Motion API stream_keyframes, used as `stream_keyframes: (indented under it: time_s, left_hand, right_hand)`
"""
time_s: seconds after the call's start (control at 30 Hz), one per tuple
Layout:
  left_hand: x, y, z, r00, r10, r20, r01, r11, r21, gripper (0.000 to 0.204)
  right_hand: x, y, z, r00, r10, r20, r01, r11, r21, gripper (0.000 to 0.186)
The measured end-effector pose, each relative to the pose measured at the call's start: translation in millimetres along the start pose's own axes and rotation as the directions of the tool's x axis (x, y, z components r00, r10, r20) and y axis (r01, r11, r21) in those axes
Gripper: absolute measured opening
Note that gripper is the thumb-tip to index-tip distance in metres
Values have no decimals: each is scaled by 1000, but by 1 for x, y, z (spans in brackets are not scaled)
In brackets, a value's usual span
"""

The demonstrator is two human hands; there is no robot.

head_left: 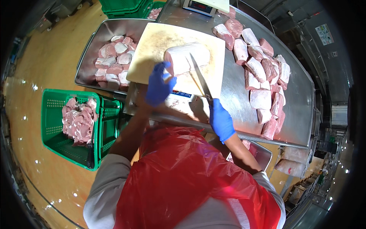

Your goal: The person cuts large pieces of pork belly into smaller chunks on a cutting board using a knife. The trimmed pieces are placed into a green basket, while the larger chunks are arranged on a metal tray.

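A thick piece of pale pork loin [187,57] with a white fat top lies on the cream cutting board [152,45]. My right hand [222,121], in a blue glove, is closed around the handle of a long knife [202,79]. The blade points away from me, its tip over the loin's near right part. My left hand [159,87], also blue-gloved, is at the loin's near left corner with thumb and fingers apart and nothing in it. Whether its fingertips touch the meat, I cannot tell. Beneath the board's near edge shows a scale [181,94] with a blue panel.
Several pork pieces [263,76] are heaped on the steel table [228,95] at right. Left of the board, a metal tub [84,61] holds cut chunks. A green crate [49,114] with trimmings stands at the lower left. Another scale [200,7] sits at the back.
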State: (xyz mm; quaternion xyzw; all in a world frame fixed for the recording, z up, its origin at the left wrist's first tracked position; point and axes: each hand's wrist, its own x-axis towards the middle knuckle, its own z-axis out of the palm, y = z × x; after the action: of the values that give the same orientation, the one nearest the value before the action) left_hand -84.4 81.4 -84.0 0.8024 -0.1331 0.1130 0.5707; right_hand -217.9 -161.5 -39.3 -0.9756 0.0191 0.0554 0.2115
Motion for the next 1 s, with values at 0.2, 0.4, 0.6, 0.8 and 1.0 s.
stream_keyframes:
  time_s: [0.2, 0.4, 0.6, 0.8, 1.0]
  left_hand:
    - [-39, 1, -6, 970, 1, -243, -28, 994, -108, 24]
    - [-40, -10, -33, 940, -76, -332, 59, 996, -61, 17]
    - [-37, -27, -42, 902, -42, -429, 40, 999, -14, 16]
    - [-21, -11, -27, 941, -13, -339, 31, 998, 50, 23]
    - [14, -11, 28, 960, -54, -273, 86, 990, 109, 22]
  right_hand:
    - [80, -84, 24, 979, -185, -90, 188, 982, 28, 16]
    - [118, -117, 29, 979, -195, -52, 193, 980, -36, 18]
    - [21, -57, 8, 974, 3, 229, 65, 956, -287, 26]
    - [-24, -37, -59, 953, -4, 304, 123, 920, -372, 24]
    - [22, -84, -43, 988, -147, 45, 153, 959, -237, 22]
